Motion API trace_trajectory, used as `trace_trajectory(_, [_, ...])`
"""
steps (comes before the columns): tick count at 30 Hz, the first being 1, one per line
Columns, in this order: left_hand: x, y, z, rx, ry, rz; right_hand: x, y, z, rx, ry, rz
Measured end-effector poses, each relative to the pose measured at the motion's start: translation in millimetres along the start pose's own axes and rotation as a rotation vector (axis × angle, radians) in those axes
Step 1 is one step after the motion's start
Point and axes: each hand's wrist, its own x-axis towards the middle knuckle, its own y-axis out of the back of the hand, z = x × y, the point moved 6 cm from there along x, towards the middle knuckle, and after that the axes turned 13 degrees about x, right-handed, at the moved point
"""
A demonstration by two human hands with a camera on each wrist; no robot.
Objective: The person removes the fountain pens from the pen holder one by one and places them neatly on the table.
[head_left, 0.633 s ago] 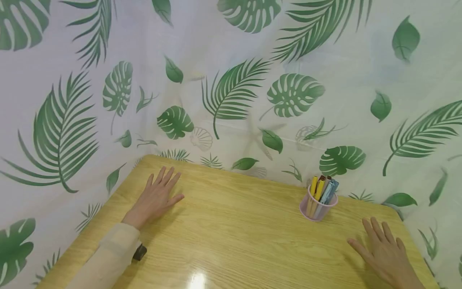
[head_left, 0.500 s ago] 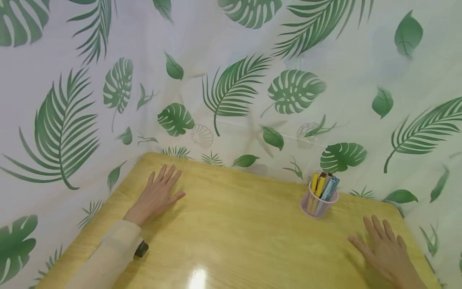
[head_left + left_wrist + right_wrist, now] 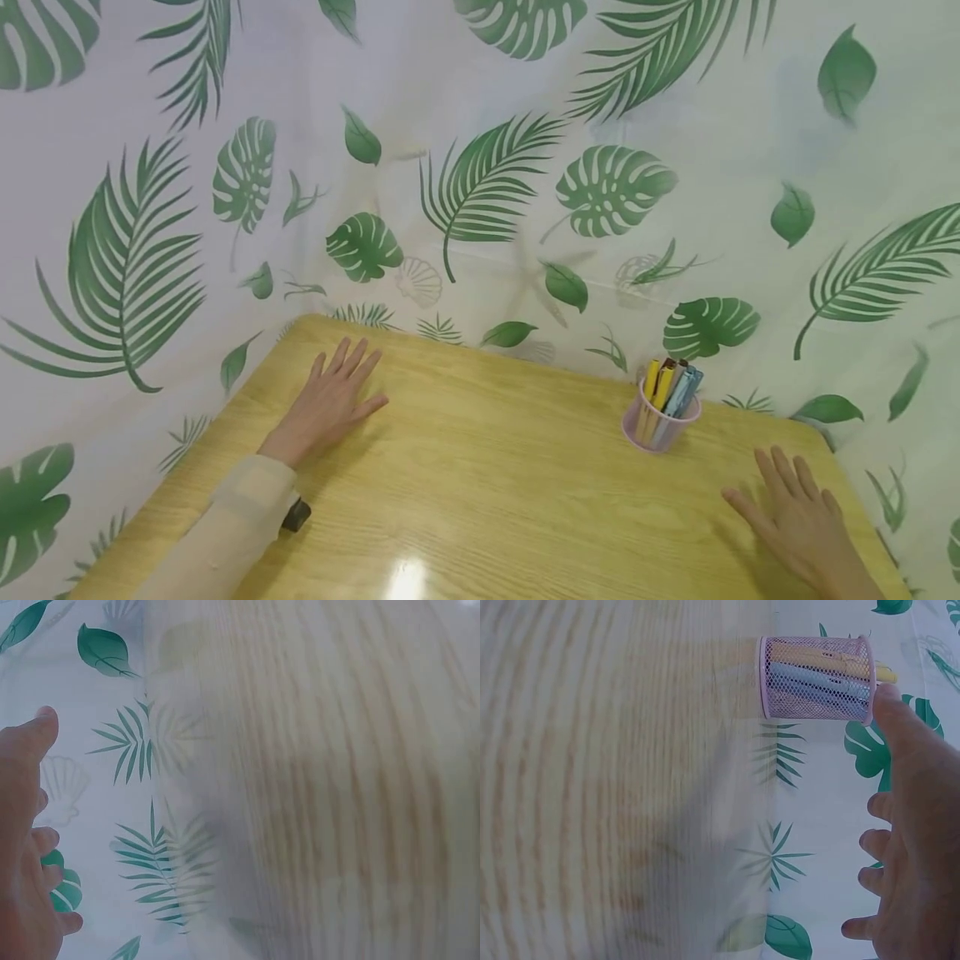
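Observation:
My left hand (image 3: 324, 406) is over the left part of the wooden table (image 3: 480, 467), fingers spread and straight, holding nothing. On the far right side, my right hand (image 3: 798, 521) is likewise spread and holds nothing. Nearest to it stands a pink mesh pen holder (image 3: 660, 422), upright near the table's back edge, with several yellow, brown and blue markers (image 3: 675, 390) in it. In the right wrist view the thumb of the right hand (image 3: 922, 825) overlaps the pen holder's (image 3: 817, 679) rim. The left wrist view has the left hand (image 3: 26, 840) at its left edge.
A pale cloth (image 3: 480, 108) printed with green leaves hangs behind the table and along its left side. At the left cuff a small black object (image 3: 297, 515) shows. Light glares off the tabletop near the front.
The head view has shifted slightly. My left hand has edged a little to the right and away from me; the right hand and the pen holder stay nearly where they were.

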Motion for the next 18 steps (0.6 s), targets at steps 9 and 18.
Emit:
trace_trajectory(9, [12.1, -0.3, 16.7, -0.042, -0.021, -0.002, 1.7, -1.4, 3.9, 0.013, 0.013, 0.004])
trace_trajectory(18, [29.9, -1.8, 42.4, -0.121, -0.036, -0.014, 10.0, -1.7, -0.5, 0.142, 0.032, 0.080])
